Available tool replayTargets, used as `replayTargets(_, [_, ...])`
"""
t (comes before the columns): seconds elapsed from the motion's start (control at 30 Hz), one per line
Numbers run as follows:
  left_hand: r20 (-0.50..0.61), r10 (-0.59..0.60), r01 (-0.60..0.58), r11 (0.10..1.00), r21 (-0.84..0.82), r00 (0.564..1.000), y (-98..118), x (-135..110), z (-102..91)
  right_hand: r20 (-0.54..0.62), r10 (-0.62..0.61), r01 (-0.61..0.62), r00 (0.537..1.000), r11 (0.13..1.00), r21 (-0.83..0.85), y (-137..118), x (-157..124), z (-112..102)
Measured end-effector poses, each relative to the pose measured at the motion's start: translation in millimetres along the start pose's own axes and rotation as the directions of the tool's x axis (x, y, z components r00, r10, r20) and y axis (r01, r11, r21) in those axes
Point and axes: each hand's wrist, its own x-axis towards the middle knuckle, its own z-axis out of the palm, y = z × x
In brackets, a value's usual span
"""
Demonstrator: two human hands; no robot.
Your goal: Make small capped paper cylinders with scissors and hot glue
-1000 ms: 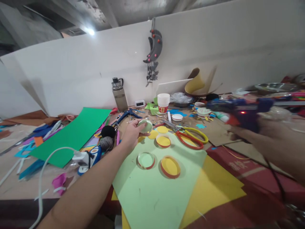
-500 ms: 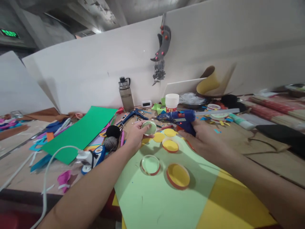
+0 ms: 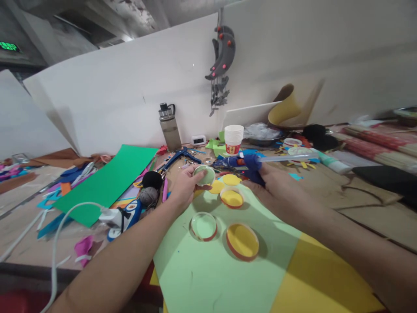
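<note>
My left hand [image 3: 186, 184] pinches a small round piece with a pale green face [image 3: 204, 175], thumb on top. In my right hand [image 3: 276, 182] is a blue glue gun [image 3: 249, 165], a clear glue stick [image 3: 289, 157] jutting from its back. The gun's nozzle points left, close to the green piece; whether they touch I cannot tell. Below, on a pale green sheet [image 3: 208, 278], lie a shallow green-centred ring [image 3: 204, 226], a larger yellow-centred ring [image 3: 243, 241] and a smaller yellow one [image 3: 232, 198]. Flat yellow discs [image 3: 231, 179] lie behind them.
Stacked paper cups [image 3: 233, 140] and a water bottle [image 3: 170, 128] stand at the back by a white board. Left are a green sheet [image 3: 107, 184], yarn balls [image 3: 151, 180] and a power strip [image 3: 125, 219] with a white cable. Brown cardboard [image 3: 352, 200] lies right.
The glue gun has tilted, its rear end and glue stick now lower and slightly left. My left hand still holds the green round piece. The whole view has shifted a little.
</note>
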Motion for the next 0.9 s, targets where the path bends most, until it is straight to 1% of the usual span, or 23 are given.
replayTargets(0.23, [0.012,-0.008,0.008,1.000,0.013,1.000,2.5,-1.9,2.7,-0.009,-0.003,0.002,1.000,0.998,-0.064,1.1,0.4,2.4])
replayTargets(0.37, [0.024,0.001,-0.002,1.000,0.024,1.000,2.1,-1.9,2.7,-0.011,-0.011,0.009,1.000,0.992,-0.127,1.8,0.0,3.0])
replayTargets(0.53, [0.019,0.017,-0.017,1.000,0.014,1.000,0.8,0.7,-1.4,-0.054,-0.045,0.034,0.998,0.982,-0.187,8.5,-0.5,5.5])
replayTargets(0.73, [0.022,0.011,-0.012,1.000,0.011,1.000,1.8,0.8,-1.5,-0.062,-0.056,0.044,0.996,0.981,-0.188,9.4,-1.0,6.1])
replayTargets(0.9, [0.033,-0.019,0.019,1.000,0.014,0.999,2.9,-1.1,1.6,-0.053,-0.062,0.052,0.997,0.984,-0.170,6.3,-0.4,5.4])
